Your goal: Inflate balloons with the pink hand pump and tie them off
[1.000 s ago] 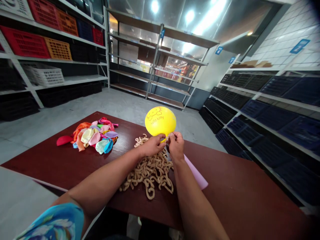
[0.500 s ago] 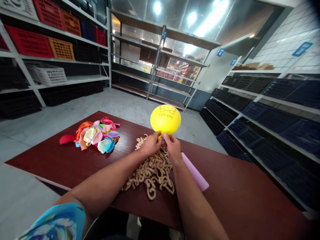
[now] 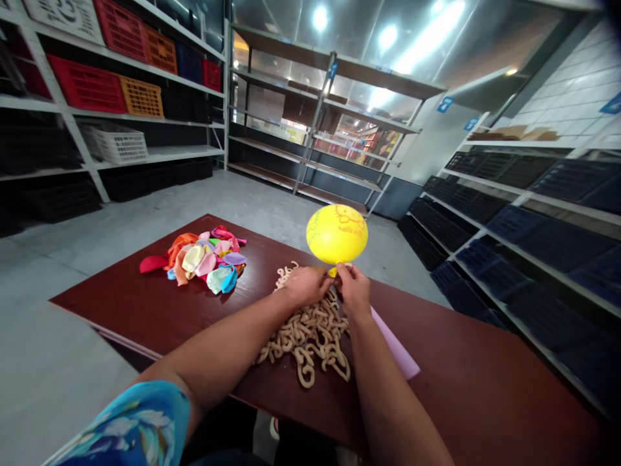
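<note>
An inflated yellow balloon (image 3: 336, 234) with printed cartoon figures stands above my hands, its neck pointing down. My right hand (image 3: 352, 288) pinches the neck just under the round body. My left hand (image 3: 309, 286) is beside the neck's yellow end, fingers curled in; whether it grips the neck is hidden. Below both hands lies a heap of tan, curly, rope-like pieces (image 3: 310, 330). A pink-purple cylinder (image 3: 395, 346) rests on the table, partly behind my right forearm.
On the left of the dark red-brown table (image 3: 116, 285) is a pile of uninflated balloons (image 3: 206, 260) in many colours. Beyond the table stand racks with red crates (image 3: 85, 84), a white basket (image 3: 119, 144) and dark crates (image 3: 548, 239).
The balloon has turned, so its print faces more to the right. My left hand's fingers have shifted at the neck. The whole view has swung slightly left.
</note>
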A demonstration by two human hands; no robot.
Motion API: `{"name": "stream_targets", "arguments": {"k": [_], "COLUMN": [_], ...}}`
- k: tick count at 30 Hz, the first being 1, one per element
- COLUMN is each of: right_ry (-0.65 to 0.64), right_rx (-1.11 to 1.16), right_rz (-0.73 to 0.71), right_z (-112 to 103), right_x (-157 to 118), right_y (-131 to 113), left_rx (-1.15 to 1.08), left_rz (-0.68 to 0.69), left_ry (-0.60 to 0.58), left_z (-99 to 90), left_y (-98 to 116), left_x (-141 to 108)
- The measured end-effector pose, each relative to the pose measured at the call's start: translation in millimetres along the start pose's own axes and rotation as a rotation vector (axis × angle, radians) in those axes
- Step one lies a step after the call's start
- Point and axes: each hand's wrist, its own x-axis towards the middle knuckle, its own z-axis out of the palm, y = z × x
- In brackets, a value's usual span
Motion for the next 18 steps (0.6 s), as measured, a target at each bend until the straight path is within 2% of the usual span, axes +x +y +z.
{"name": "stream_targets", "arguments": {"k": [6,14,17,18], "right_ry": [0.050,0.149,0.192,0.159], "right_rx": [-0.079,-0.130,-0.281,-0.351], "right_rz": [0.002,0.114,-0.012,-0.084], "right_z": [8,29,48,58], "right_x": [13,64,66,62], "right_y": [-6,-10,-13,-16], "left_rx": [0.017,0.018,0.018,0.012], "left_rz": [0.011,0.006,-0.024,-0.034], "left_ry": [-0.044,-0.078,-0.124,-0.143], "left_z": [1.5,10.0,7.8,6.6], "left_y": [-6,-14,-15,-16], "left_x": [2,5,5,5]}}
